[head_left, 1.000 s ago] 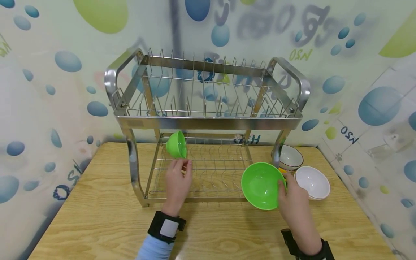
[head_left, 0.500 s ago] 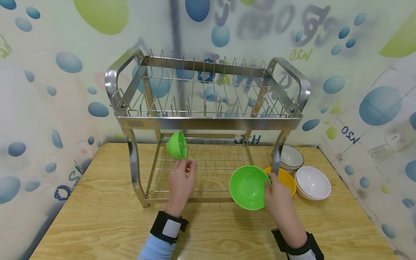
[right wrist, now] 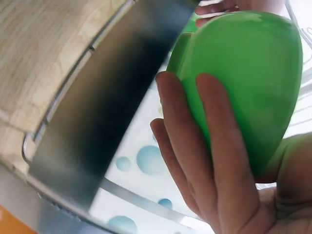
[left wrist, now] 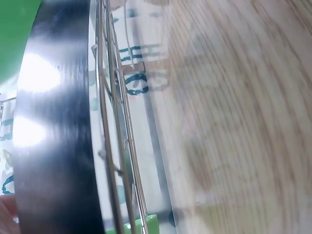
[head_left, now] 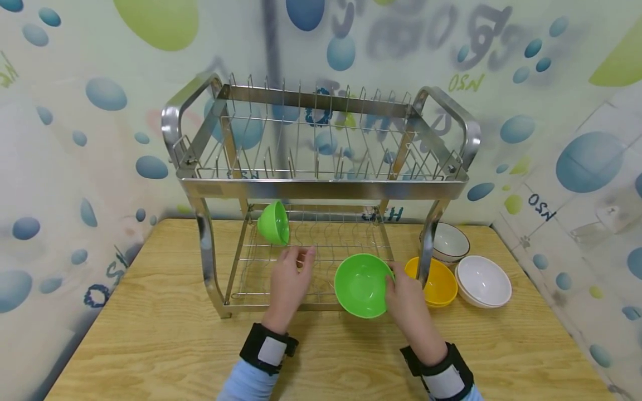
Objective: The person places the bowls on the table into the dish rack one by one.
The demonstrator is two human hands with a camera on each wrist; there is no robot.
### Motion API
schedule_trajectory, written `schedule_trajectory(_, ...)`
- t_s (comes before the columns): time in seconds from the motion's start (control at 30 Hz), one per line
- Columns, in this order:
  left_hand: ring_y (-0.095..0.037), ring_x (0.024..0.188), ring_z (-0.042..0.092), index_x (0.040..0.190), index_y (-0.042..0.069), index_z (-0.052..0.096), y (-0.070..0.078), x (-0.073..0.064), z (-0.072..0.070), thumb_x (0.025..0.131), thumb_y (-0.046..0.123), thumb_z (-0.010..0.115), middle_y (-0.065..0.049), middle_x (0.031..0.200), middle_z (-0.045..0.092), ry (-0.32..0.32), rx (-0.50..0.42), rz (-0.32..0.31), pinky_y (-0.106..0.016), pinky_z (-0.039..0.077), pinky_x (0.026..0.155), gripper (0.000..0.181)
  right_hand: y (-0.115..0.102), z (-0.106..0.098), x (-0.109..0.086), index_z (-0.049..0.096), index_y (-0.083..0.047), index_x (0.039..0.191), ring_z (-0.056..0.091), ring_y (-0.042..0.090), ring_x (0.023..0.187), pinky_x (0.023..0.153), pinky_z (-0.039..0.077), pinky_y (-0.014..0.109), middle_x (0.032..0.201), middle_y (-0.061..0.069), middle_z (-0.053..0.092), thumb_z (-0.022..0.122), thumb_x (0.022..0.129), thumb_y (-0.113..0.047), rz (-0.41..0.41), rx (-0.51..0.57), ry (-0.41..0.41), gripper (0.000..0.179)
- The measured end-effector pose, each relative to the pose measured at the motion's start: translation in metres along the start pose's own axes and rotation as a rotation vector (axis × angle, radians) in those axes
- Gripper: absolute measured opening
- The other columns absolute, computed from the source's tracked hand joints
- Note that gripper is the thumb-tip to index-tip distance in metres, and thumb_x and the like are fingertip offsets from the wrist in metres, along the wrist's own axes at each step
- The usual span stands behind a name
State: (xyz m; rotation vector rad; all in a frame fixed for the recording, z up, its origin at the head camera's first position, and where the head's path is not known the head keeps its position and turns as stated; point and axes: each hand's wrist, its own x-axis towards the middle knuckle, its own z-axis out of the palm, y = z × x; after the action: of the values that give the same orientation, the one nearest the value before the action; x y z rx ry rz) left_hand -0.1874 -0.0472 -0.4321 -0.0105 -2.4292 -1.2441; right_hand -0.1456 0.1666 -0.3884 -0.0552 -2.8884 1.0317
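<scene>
My right hand grips a green bowl by its right rim, its hollow facing me, in front of the lower tier of a metal dish rack. In the right wrist view, the fingers lie along the outside of that green bowl. Another green bowl stands on its side at the left of the lower tier. Just below and right of it, my left hand hovers with loosely bent fingers and nothing in them. The left wrist view shows mostly a metal rail.
Right of the rack, a yellow bowl sits partly behind the rack's front leg. Stacked white bowls stand beside it, with a dark-rimmed white bowl farther back. A patterned wall rises behind the wooden table.
My right hand has carried the green bowl leftward, away from the other bowls, uncovering the yellow one. My left hand has drifted slightly right, away from the bowl in the rack.
</scene>
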Motion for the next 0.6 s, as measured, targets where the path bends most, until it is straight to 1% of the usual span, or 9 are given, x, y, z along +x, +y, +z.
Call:
schedule_trajectory(0.07,-0.027,0.082,0.061,0.098,0.005,0.067,0.001,0.0,0.001,0.097,0.05,0.045,-0.009,0.089,0.061,-0.009,-0.006,-0.007,-0.033,0.051,0.067,0.05,-0.001,0.004,0.002,0.046,0.004,0.13,0.061,0.014,0.059,0.047,0.048,0.024,0.093,0.024,0.067,0.046,0.098,-0.007,0.007,0.014,-0.009,0.033)
schedule_trajectory(0.17,-0.024,0.08,0.062,0.098,0.006,0.067,0.004,0.0,0.004,0.097,0.05,0.044,-0.008,0.089,0.062,-0.021,-0.009,-0.012,-0.032,0.052,0.067,0.05,-0.001,0.01,0.005,0.046,0.003,0.13,0.061,0.014,0.06,0.047,0.048,0.023,0.095,0.024,0.067,0.045,0.099,-0.007,0.012,0.022,-0.015,0.033)
schedule_trajectory(0.27,-0.02,0.078,0.06,0.098,0.007,0.068,0.005,0.0,0.006,0.097,0.05,0.045,-0.007,0.089,0.062,-0.029,-0.018,-0.014,-0.03,0.052,0.067,0.049,-0.003,0.013,0.007,0.047,0.003,0.129,0.062,0.014,0.062,0.047,0.049,0.023,0.099,0.024,0.067,0.046,0.098,-0.006,0.011,0.009,-0.014,0.032)
schedule_trajectory(0.4,-0.019,0.078,0.06,0.098,0.007,0.068,0.007,0.0,0.008,0.097,0.045,0.047,-0.007,0.089,0.062,-0.041,-0.036,-0.028,-0.03,0.052,0.067,0.044,-0.007,0.017,0.009,0.048,0.003,0.128,0.065,0.016,0.066,0.048,0.051,0.022,0.102,0.025,0.066,0.047,0.098,-0.007,0.018,0.015,-0.019,0.031)
schedule_trajectory(0.53,-0.018,0.078,0.06,0.099,0.009,0.068,0.008,0.001,0.007,0.098,0.044,0.046,-0.006,0.089,0.064,-0.081,-0.051,-0.065,-0.03,0.051,0.067,0.041,-0.011,0.021,0.01,0.05,0.003,0.127,0.066,0.017,0.068,0.05,0.052,0.022,0.102,0.025,0.067,0.048,0.097,-0.007,0.001,0.02,-0.011,0.031)
schedule_trajectory(0.6,-0.018,0.078,0.06,0.097,0.01,0.068,0.009,0.001,0.005,0.099,0.044,0.044,-0.006,0.088,0.064,-0.105,-0.074,-0.085,-0.03,0.051,0.066,0.042,-0.012,0.022,0.01,0.05,0.004,0.127,0.066,0.017,0.069,0.05,0.052,0.022,0.101,0.024,0.067,0.048,0.097,-0.007,-0.006,0.023,-0.013,0.031)
